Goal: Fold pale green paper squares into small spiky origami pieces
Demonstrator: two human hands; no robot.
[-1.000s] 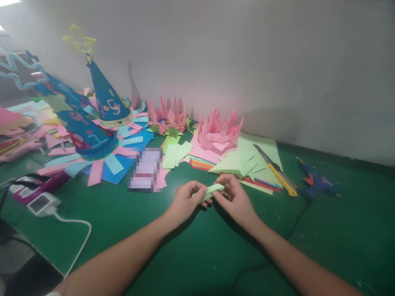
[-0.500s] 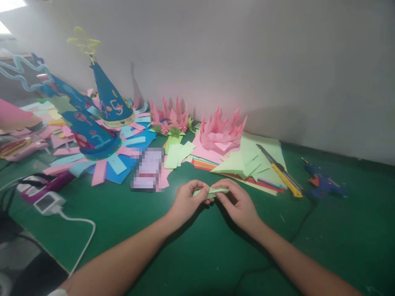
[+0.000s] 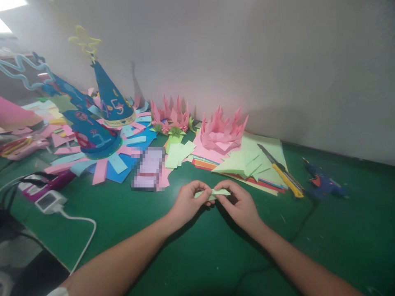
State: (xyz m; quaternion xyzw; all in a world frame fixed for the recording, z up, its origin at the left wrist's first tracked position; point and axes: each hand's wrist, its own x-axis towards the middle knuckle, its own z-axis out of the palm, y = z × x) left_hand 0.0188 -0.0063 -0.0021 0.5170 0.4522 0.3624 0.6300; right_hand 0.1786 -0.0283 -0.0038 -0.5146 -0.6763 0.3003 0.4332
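Note:
A small folded piece of light green paper (image 3: 222,192) is pinched between both hands, just above the green table. My left hand (image 3: 191,201) is closed on its left part, thumb on top. My right hand (image 3: 239,202) grips the right part between thumb and fingers, close beside the left thumb. The fingers cover much of the paper. Behind the hands lie light green paper pieces (image 3: 255,163) on a stack of coloured sheets, with a pink paper crown (image 3: 220,133) standing on it. More green slips (image 3: 175,155) lie to the left.
A yellow utility knife (image 3: 285,176), blade out, lies on the right, with a blue glue gun (image 3: 327,185) beyond it. On the left are a phone (image 3: 148,168), blue cone hats (image 3: 112,92), a second pink crown (image 3: 171,115) and a power strip (image 3: 38,189) with a white cable.
My right thumb has shifted slightly left along the folded paper, nearer the left thumb. Both hands still hold it in about the same place.

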